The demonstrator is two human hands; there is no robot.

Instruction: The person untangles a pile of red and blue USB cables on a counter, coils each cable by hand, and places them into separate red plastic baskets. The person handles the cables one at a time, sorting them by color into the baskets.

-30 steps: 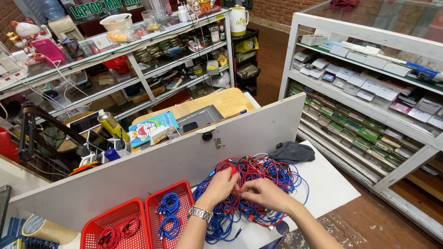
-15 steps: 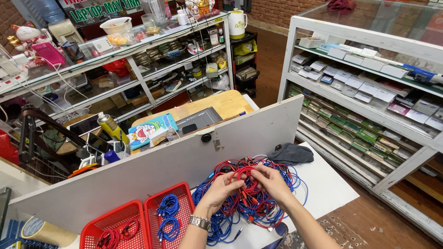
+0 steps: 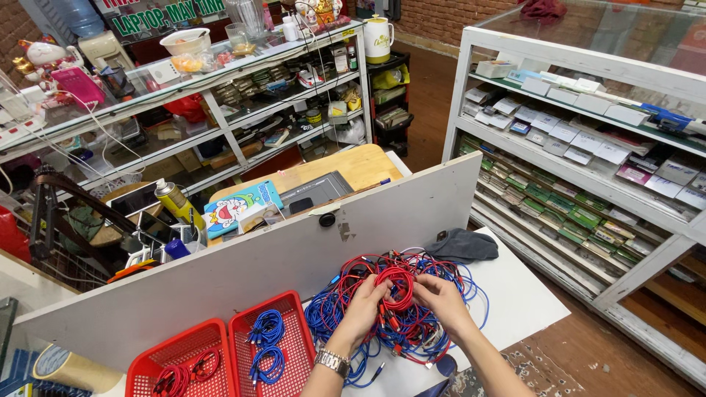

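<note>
Between both hands (image 3: pixel 401 301), coiled red cable (image 3: pixel 398 285)

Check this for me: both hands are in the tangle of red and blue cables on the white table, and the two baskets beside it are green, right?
Not quite. The head view shows both baskets are red, not green. The rest holds: the left hand and right hand are in the tangle of red and blue cables on the white table.

Small electronics shop with a repair corner. Evidence: glass counters (image 3: pixel 220 81) crowded with gadgets and chargers; white shelving (image 3: pixel 588 125) lined with rows of small boxed accessories; brick back wall (image 3: pixel 456 15). White worktable (image 3: pixel 515 294) behind a partition (image 3: pixel 279 257) holds a heap of cables (image 3: pixel 401 294), with red baskets (image 3: pixel 220 356) of sorted coils beside it.
</note>
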